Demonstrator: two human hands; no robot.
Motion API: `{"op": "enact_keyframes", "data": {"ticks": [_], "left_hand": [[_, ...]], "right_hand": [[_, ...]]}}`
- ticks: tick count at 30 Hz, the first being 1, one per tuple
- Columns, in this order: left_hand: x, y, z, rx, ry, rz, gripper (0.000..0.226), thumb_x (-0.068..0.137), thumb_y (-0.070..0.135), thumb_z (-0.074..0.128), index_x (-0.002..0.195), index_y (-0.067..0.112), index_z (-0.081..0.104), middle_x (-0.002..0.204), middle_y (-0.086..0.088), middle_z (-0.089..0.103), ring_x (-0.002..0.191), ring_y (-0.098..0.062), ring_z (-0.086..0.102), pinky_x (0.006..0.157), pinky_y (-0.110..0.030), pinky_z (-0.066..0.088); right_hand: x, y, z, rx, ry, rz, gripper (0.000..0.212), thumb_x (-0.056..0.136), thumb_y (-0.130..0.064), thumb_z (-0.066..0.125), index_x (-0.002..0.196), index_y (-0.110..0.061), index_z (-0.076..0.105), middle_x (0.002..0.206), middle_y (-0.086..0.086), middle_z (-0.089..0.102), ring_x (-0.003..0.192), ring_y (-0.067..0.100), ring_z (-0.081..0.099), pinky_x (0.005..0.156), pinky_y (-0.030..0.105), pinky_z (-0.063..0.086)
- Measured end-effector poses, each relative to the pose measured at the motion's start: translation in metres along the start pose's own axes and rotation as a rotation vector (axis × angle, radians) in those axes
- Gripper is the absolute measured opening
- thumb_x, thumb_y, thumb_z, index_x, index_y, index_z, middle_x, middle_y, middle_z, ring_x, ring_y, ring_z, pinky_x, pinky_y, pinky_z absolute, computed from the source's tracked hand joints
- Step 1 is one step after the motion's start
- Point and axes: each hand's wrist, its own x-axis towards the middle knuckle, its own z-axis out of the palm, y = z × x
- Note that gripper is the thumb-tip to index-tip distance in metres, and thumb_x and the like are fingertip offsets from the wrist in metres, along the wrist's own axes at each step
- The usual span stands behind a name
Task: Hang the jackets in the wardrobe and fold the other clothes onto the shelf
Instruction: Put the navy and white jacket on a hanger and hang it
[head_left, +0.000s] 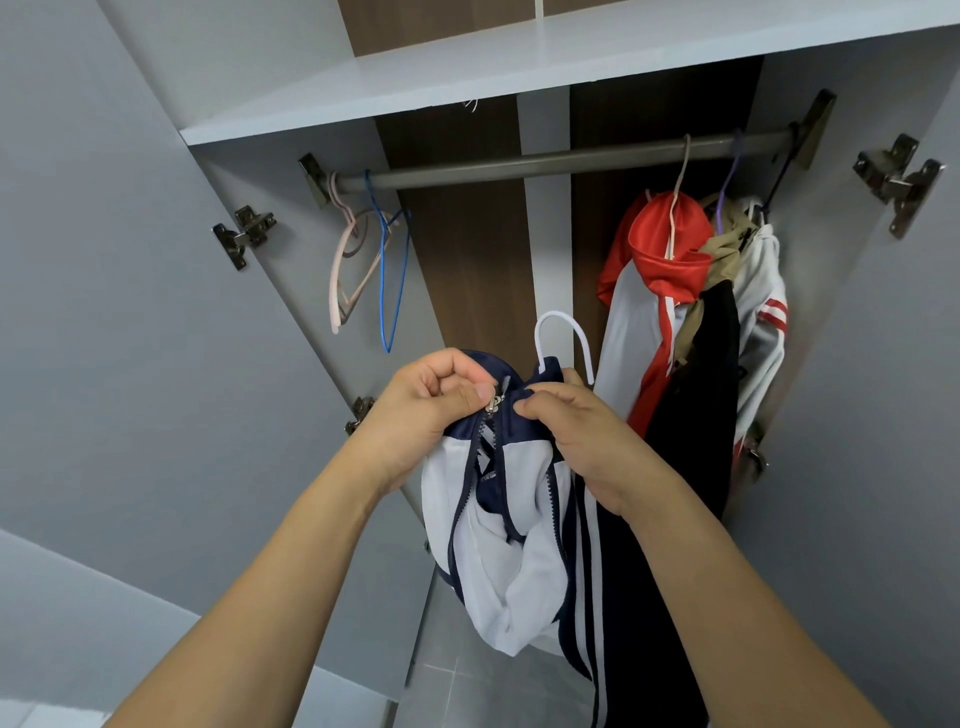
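I hold a navy and white zip jacket on a white hanger in front of the open wardrobe. My left hand pinches the collar beside the silver zip pull. My right hand grips the other side of the collar, just below the hanger's hook. The jacket's front hangs unzipped below my hands. The wardrobe rail runs above. At its right end hang a red and white jacket, a khaki and black garment and a white jacket with red stripes.
A pink hanger and a blue hanger hang bare at the rail's left end. A white shelf lies above the rail. Both wardrobe doors stand open, with metal hinges on each side. Grey tiled floor shows below.
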Motion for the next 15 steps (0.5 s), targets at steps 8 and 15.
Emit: {"op": "enact_keyframes", "data": {"ticks": [8, 15], "left_hand": [[0.001, -0.006, 0.005, -0.038, 0.020, 0.004, 0.005, 0.083, 0.011, 0.067, 0.081, 0.014, 0.069, 0.077, -0.008, 0.072, 0.069, -0.018, 0.068, 0.067, -0.024, 0.054], [0.001, -0.006, 0.002, 0.003, -0.022, 0.035, 0.005, 0.085, 0.010, 0.067, 0.083, 0.012, 0.071, 0.081, -0.008, 0.074, 0.076, -0.017, 0.069, 0.074, -0.022, 0.053]], "right_hand": [[0.000, 0.001, 0.001, -0.042, 0.025, -0.038, 0.029, 0.082, -0.040, 0.056, 0.078, -0.014, 0.068, 0.068, -0.032, 0.058, 0.068, -0.007, 0.056, 0.070, 0.017, 0.048], [-0.001, 0.006, 0.010, -0.083, 0.196, -0.147, 0.023, 0.079, -0.043, 0.060, 0.075, -0.026, 0.073, 0.118, -0.010, 0.039, 0.088, -0.007, 0.059, 0.084, 0.022, 0.045]]}}
